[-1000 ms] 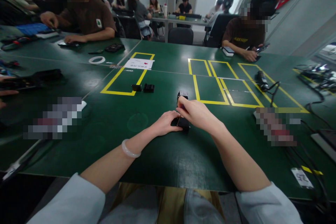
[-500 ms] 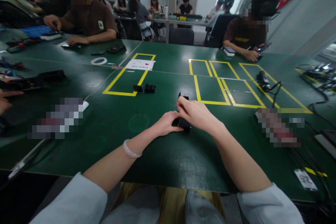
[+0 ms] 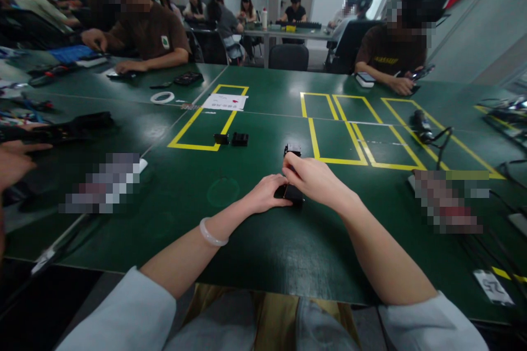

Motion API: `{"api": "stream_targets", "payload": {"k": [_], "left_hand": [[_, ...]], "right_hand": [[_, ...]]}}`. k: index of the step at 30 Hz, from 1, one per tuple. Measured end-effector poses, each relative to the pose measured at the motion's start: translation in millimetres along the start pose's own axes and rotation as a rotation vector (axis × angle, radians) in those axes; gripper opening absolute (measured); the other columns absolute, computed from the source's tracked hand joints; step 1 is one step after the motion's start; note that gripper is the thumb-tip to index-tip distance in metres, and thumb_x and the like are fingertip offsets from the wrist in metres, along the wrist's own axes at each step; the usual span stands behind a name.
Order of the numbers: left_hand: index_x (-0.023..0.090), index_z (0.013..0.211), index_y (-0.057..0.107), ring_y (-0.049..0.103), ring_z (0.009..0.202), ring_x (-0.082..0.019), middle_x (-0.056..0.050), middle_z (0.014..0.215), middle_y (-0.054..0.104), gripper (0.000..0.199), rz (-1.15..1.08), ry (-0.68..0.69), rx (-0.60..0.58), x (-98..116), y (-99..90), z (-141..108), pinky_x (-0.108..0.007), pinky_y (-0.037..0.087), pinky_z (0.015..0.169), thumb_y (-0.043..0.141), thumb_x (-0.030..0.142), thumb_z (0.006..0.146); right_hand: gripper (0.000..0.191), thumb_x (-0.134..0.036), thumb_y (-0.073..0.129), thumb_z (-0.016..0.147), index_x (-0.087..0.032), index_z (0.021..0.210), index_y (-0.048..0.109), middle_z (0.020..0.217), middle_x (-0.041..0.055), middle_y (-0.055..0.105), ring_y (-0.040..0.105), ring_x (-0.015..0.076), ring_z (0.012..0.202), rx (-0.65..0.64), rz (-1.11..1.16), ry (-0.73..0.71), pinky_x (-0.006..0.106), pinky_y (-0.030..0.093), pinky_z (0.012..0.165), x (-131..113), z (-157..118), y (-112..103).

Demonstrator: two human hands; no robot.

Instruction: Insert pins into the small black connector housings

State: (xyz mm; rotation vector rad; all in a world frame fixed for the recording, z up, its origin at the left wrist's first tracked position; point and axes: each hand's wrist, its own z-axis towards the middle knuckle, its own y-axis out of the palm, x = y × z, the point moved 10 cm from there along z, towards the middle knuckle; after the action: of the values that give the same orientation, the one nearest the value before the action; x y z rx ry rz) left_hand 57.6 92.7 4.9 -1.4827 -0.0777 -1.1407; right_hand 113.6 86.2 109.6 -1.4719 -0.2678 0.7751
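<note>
My left hand [image 3: 265, 194] lies low over the green table [image 3: 255, 252], thumb and fingers gripping the left side of a small black box-like part [image 3: 295, 196]. Directly above that part, my right hand [image 3: 315, 178] is closed, its fingers curled into a pinch that hides whatever they may hold. Just beyond the right hand sits another small black piece [image 3: 293, 149], partly covered by the knuckles. Two more black pieces, a flatter one [image 3: 221, 139] and a blockier one [image 3: 240, 139], rest farther off to the left.
Yellow tape outlines [image 3: 337, 161] mark the table, with a paper sheet [image 3: 225, 102] inside one. A tape roll [image 3: 162, 98] lies at the left, and a black device with a cable [image 3: 420, 125] at the right. Blurred-out slabs flank me. A co-worker's hand [image 3: 18, 162] reaches in from the left edge.
The view has turned slightly left, so everything sits a little farther right. Both my hands keep nearly the same pose around the black part. More of the co-worker's hand shows at left.
</note>
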Motion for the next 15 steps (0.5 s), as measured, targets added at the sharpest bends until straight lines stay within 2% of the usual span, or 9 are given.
{"api": "stream_targets", "payload": {"k": [3,10,15], "left_hand": [[0.020,0.120,0.061,0.057,0.121,-0.032,-0.009,0.128,0.063,0.047,-0.004,0.006,0.002,0.6,-0.5,0.2,-0.045,0.041,0.105,0.076,0.039,0.079],[0.017,0.117,0.062,0.058,0.118,-0.033,-0.012,0.125,0.064,0.047,0.023,-0.010,0.003,-4.9,1.5,0.0,-0.046,0.043,0.102,0.076,0.042,0.080],[0.020,0.119,0.061,0.057,0.121,-0.032,-0.010,0.126,0.064,0.048,0.004,-0.004,0.009,-4.6,0.9,-0.4,-0.046,0.041,0.105,0.075,0.043,0.080]], "right_hand": [[0.023,-0.038,0.039,0.100,-0.021,0.098,0.054,0.079,0.0026,0.065,0.054,0.0148,0.066,0.000,-0.033,0.035,0.025,0.024,0.057,3.0,1.7,1.3],[0.018,-0.029,0.038,0.099,-0.020,0.105,0.052,0.083,0.0024,0.065,0.054,0.0139,0.068,-0.015,0.019,0.002,0.025,0.027,0.059,0.7,-0.6,0.8],[0.023,-0.036,0.037,0.101,-0.021,0.102,0.054,0.084,0.0028,0.067,0.055,0.0148,0.069,0.005,-0.034,0.022,0.026,0.025,0.058,0.8,0.1,-0.4]]}}
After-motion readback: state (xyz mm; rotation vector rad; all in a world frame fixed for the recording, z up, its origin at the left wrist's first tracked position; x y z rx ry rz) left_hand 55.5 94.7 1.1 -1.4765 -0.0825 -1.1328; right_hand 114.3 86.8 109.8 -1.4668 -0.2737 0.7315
